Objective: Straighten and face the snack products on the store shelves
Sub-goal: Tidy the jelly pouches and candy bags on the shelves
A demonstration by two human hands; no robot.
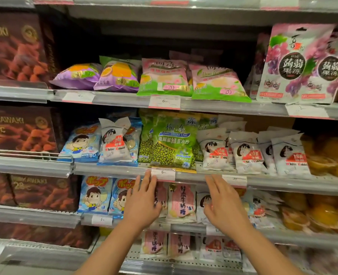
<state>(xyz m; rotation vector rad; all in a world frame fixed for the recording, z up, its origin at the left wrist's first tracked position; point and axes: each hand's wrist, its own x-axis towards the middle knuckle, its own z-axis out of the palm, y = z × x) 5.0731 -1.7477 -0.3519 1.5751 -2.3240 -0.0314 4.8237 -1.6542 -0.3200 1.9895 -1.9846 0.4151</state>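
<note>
Item: green mung-bean jelly bag [174, 144], front of a stack on the middle shelf, standing upright with its long axis vertical, leaning a little and its lower edge overhanging the shelf rail [193, 175] above the price tag [163, 174]. Position relative to the hands: at 12 o'clock, directly above the gap between them; from the left hand [143, 201] it lies at about 1 o'clock, from the right hand [224, 203] at about 11 o'clock. Left hand: fingers straight and spread, holding nothing, fingertips [148, 176] at the rail just beside the price tag. Right hand: likewise flat and loose, holding nothing, fingertips just under the rail. The left appears marginally nearer the bag's base. Adjacent stock: White Rabbit bags [249, 153] at 3 o'clock of the green bag, a single White Rabbit bag [115, 143] out of place at 9 o'clock over the blue cartoon-boy bags [80, 143]. Behind the hands, lower shelf: pink milk-candy bags [181, 201]. Judgement: the next move is likely a two-handed reach upward to square the green bag.
</note>
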